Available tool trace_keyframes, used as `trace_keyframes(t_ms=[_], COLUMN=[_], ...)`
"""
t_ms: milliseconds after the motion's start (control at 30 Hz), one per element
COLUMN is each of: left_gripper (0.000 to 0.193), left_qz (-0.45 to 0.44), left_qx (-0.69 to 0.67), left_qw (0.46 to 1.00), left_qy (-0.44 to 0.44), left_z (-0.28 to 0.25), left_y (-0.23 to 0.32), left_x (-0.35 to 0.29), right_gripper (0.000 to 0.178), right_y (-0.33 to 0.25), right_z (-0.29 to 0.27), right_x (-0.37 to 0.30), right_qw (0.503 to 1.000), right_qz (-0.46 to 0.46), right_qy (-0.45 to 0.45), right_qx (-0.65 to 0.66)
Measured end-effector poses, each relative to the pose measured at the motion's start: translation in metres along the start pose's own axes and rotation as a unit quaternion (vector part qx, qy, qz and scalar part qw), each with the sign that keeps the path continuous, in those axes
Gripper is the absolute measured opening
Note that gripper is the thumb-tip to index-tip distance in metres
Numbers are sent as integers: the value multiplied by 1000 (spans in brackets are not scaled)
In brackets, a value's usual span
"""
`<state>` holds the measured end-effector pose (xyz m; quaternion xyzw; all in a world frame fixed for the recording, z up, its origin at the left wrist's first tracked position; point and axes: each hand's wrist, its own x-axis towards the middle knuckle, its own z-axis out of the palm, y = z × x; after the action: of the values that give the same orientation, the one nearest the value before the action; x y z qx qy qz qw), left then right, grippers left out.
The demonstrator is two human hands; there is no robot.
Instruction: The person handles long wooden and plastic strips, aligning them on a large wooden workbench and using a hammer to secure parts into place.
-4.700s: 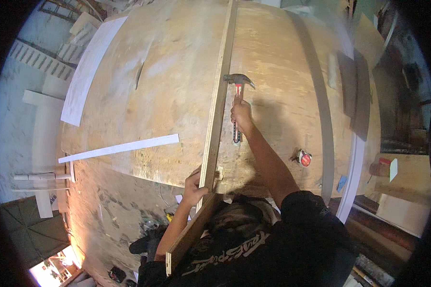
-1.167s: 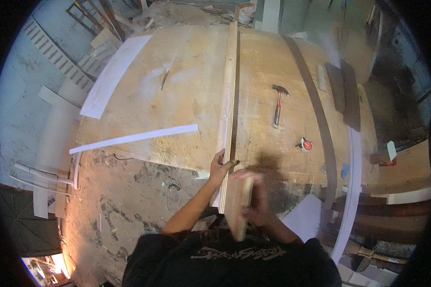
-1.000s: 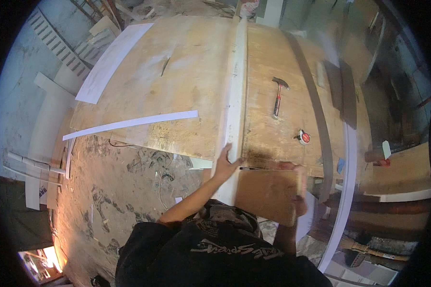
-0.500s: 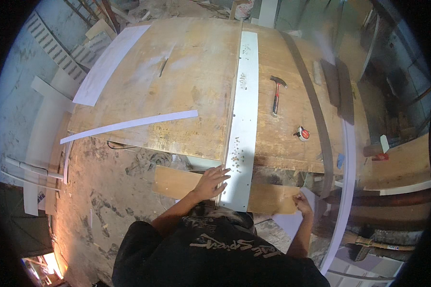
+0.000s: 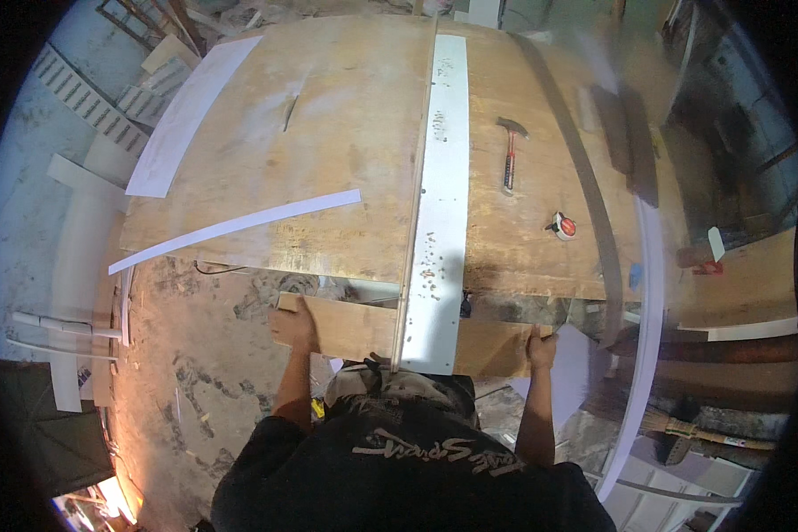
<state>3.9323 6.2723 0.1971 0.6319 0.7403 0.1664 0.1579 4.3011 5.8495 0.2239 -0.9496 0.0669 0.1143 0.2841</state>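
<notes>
A wooden board [image 5: 353,326] lies crosswise in front of me, beyond the table's near edge, and runs beneath a long white strip [image 5: 443,177]. My left hand [image 5: 300,323] is closed on the board's left end, with the other fingers partly hidden. At the opposite end my right hand [image 5: 541,348] grips the board's right edge. The white strip stretches away from me over the plywood table [image 5: 346,124], with a thin wooden edge along its left side and small loose bits scattered on it.
Right of the strip lie a hammer [image 5: 509,158] and a red-and-white tape measure [image 5: 561,225]. A narrow white strip [image 5: 239,229] and a wide white sheet [image 5: 195,115] rest on the left of the table. A broom [image 5: 683,427] and a long white piece [image 5: 645,355] are at the right.
My left hand has left the white strip and moved left and down onto the board's left end. My right hand stays at the right end. The view has shifted slightly.
</notes>
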Motion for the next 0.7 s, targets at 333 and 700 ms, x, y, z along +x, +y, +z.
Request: trace_keyframes(t_ms=[333, 700], left_gripper=[86, 111], left_qz=[-20, -80], left_qx=[-81, -93], left_qw=[990, 984], left_qy=[-117, -129], left_z=[-23, 7], left_y=[9, -30], left_x=[85, 133], right_gripper=[64, 81], right_y=[43, -68], right_z=[51, 49], right_x=[31, 34], right_qw=[995, 997], right_qz=[-24, -41], right_qy=[-50, -61], right_qx=[77, 18])
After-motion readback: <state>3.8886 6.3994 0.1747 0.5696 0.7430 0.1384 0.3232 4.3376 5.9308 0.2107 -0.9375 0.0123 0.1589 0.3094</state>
